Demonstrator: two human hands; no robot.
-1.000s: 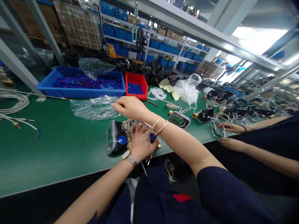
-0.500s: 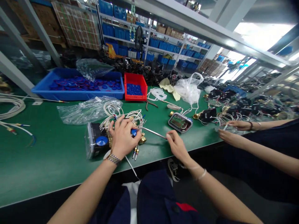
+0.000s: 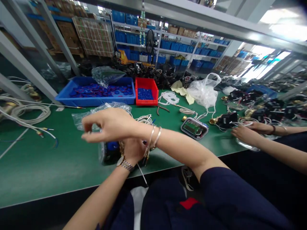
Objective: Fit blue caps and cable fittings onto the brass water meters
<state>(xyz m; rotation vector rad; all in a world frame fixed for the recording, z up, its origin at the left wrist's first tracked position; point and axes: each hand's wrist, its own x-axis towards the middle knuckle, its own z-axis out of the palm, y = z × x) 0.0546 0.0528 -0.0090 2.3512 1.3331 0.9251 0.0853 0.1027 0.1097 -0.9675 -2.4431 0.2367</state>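
Observation:
My right hand [image 3: 109, 124] reaches across to the left, above my left hand; its thumb and curled forefinger are apart, and nothing shows between them. Under my right wrist, my left hand [image 3: 134, 150] rests at the wired brass parts beside a black device [image 3: 112, 153] with a blue disc and clear cover. My right forearm covers the left fingers, so what they hold is hidden. Pale coiled cables [image 3: 145, 119] emerge behind my right arm. An oval device with a clear window [image 3: 194, 128] lies right of my arm.
Behind my hands are a blue tray [image 3: 96, 101] of blue discs, a red bin [image 3: 146, 102] of small blue parts, and pliers [image 3: 163, 109]. Cable coils [image 3: 31, 114] lie at left. At right, another person's hands [image 3: 249, 131] work near a black device [image 3: 226, 120].
My right hand has swung left over my left hand, and the metal rod it held is no longer visible. The view has shifted, with bench items now further right in the picture.

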